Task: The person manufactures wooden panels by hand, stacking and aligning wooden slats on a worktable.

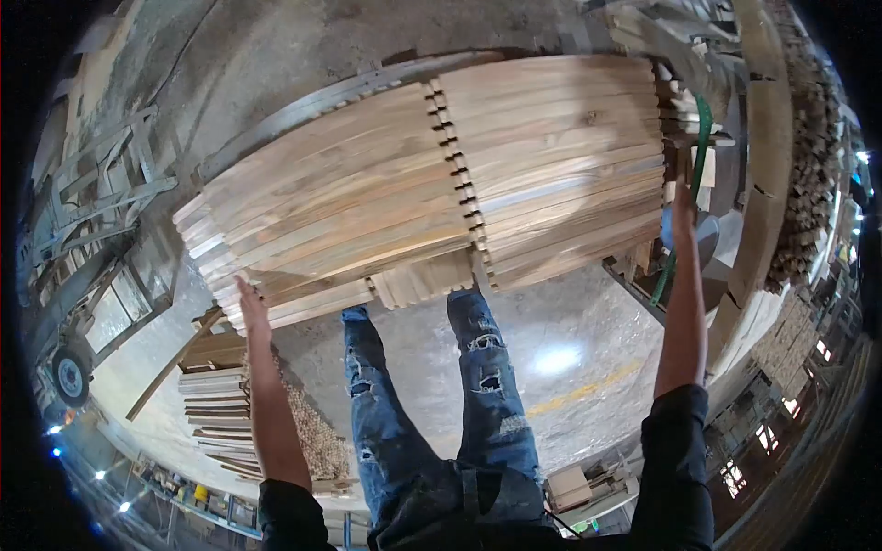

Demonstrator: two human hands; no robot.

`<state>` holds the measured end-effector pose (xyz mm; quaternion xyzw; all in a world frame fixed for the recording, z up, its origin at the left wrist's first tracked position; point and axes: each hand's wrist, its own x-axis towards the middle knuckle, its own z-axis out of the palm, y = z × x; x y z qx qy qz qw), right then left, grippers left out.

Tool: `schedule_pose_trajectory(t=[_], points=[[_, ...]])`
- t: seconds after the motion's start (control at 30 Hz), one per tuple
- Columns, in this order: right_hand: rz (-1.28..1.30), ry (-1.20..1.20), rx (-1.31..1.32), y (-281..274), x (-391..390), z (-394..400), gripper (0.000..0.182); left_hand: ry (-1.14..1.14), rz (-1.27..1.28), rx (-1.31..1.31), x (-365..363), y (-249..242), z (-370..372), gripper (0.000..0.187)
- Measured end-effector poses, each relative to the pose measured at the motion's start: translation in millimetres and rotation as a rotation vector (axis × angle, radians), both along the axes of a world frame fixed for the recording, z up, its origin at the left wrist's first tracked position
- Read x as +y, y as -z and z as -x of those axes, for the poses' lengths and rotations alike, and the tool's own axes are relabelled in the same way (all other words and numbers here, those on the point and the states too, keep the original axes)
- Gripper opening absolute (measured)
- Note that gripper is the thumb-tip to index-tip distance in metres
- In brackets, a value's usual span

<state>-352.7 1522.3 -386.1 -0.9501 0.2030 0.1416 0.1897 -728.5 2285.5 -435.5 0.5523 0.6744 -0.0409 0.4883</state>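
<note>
My left hand [253,310] is at the left end of a wide layer of pale wooden slats [340,202], its fingers stretched out along the slat ends. Over at the right, my right hand [683,207] is seen edge-on, with its fingers extended beside the end of a second group of slats [560,165]. A green strap or hose [704,138] runs close by that hand. Notched slat ends meet in a jagged seam between the two groups. Several short wooden pieces [423,278] lie at the near edge, in front of my feet.
Stacked boards [216,404] stand on the floor at lower left, near a wheel [70,375]. A metal frame [110,193] is at far left. A long beam [770,156] and a pile of cut wood [808,174] line the right side. A blue container [706,237] sits near my right forearm.
</note>
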Motion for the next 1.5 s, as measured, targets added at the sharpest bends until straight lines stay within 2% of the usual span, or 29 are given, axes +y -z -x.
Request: schedule_pose_trajectory(t=[0.03,0.1,0.2,0.27,0.33,0.37,0.43,0.5,0.6,0.7,0.8,0.93,1.03,1.13,1.2,1.33,1.4,1.43,1.5], points=[[-0.126,0.042,0.014,-5,6,-12,0.079,-0.037,-0.125,0.033,1,14,4,0.055],[-0.154,0.026,0.120,17,-14,-44,0.082,0.047,-0.172,0.102,-1,7,-3,0.057],[-0.477,-0.083,-0.098,59,-21,-69,0.080,0.080,-0.207,0.145,-1,7,-2,0.058],[-0.567,0.012,0.009,73,-21,-79,0.082,0.074,-0.225,0.167,0,10,-3,0.059],[-0.740,0.350,0.225,59,-1,-81,0.087,-0.043,-0.178,-0.025,2,19,-1,0.058],[-0.703,0.292,0.267,60,-5,-86,0.089,-0.070,-0.152,-0.037,5,20,2,0.058],[-0.703,0.324,0.295,56,5,-88,0.091,-0.038,-0.139,-0.046,-2,12,-3,0.059],[-0.738,0.341,0.327,46,16,-86,0.094,0.042,-0.094,-0.032,8,13,12,0.070],[-0.749,0.433,0.331,58,5,-88,0.094,-0.037,-0.177,-0.023,0,14,4,0.071],[-0.655,0.357,0.241,61,4,-85,0.095,-0.062,-0.089,0.038,-2,6,-5,0.076],[-0.624,0.436,0.254,27,51,-81,0.091,-0.027,-0.085,-0.023,0,7,1,0.079],[-0.687,0.409,0.290,61,5,-84,0.091,-0.093,-0.120,0.036,9,19,8,0.080],[-0.728,0.358,0.322,66,-1,-85,0.092,0.003,-0.173,-0.004,0,10,1,0.081],[-0.716,0.448,0.315,65,3,-85,0.093,-0.028,-0.037,-0.019,13,17,9,0.084],[-0.562,0.329,0.176,65,7,-83,0.094,0.034,-0.066,-0.082,29,33,28,0.084],[-0.625,0.312,0.221,77,-11,-85,0.095,-0.001,-0.013,-0.113,30,31,28,0.084],[-0.480,0.186,0.175,87,-23,-87,0.096,0.054,0.054,-0.169,36,37,33,0.086],[-0.487,0.182,0.173,88,-22,-88,0.096,0.055,-0.065,-0.098,39,45,35,0.087],[-0.383,0.156,0.092,89,-21,-87,0.096,0.035,-0.067,-0.064,40,45,36,0.087]])
